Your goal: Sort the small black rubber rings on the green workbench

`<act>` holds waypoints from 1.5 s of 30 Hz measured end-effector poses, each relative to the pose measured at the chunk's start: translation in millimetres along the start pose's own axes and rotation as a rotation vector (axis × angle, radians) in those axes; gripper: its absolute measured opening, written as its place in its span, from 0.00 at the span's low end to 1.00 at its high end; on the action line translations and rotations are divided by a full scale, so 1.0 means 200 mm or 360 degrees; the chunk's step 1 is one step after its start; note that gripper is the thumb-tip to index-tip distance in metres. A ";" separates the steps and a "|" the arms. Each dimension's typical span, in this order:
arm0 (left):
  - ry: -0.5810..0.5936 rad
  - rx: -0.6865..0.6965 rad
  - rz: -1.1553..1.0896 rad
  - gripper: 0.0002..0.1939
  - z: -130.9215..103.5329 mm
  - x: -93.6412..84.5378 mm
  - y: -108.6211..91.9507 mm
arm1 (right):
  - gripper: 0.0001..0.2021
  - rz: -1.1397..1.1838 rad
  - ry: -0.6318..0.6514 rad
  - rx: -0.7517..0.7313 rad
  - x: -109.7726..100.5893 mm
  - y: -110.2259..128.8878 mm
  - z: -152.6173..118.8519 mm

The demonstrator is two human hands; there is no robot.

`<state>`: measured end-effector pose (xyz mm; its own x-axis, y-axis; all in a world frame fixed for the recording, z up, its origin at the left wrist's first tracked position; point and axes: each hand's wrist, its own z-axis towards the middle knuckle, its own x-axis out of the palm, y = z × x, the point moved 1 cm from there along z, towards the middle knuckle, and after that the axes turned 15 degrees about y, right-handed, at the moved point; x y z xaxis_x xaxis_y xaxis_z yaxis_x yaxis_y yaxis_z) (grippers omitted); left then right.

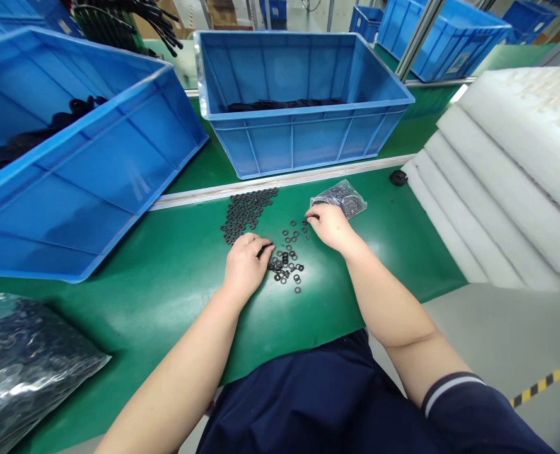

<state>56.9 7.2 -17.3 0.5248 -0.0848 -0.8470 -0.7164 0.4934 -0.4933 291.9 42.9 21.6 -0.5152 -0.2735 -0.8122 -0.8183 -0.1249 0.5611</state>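
My left hand (246, 265) rests on the green table, thumb and fingertips drawn together at the left edge of a loose heap of small black rings (285, 258). Something dark shows between those fingers, too small to name. Farther right, my right hand (330, 226) has its fingers pinched beside a few scattered rings, and what they hold is hidden. Just behind it lies a clear plastic bag (350, 200) of small dark parts, partly covered by the hand. Beyond my left hand, many black rings (246, 211) lie flat in a close-packed patch.
A blue crate (308, 135) with black parts stands behind the table's pale ledge. Another blue crate (119, 139) is at left, above a large clear bag (29, 366) of dark parts. Stacked white foam sheets (497, 189) border the right, near a black round part (398, 178).
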 end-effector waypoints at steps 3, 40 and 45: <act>0.0101 -0.0009 -0.0009 0.08 0.03 -0.01 -0.01 | 0.11 -0.0046 0.0026 0.0003 0.01 0.00 0.00; 0.0270 0.0142 0.0061 0.17 0.14 0.01 -0.07 | 0.13 -0.0396 0.0066 0.0335 0.08 0.18 -0.04; 0.0186 0.0061 -0.0178 0.15 0.13 0.02 -0.04 | 0.12 -0.0351 0.0026 0.0352 0.07 0.15 -0.03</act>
<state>77.3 25.2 -12.1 0.5419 -0.2400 -0.8054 -0.6371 0.5076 -0.5800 261.4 29.5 27.6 -0.3162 -0.2785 -0.9069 -0.9464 0.0268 0.3218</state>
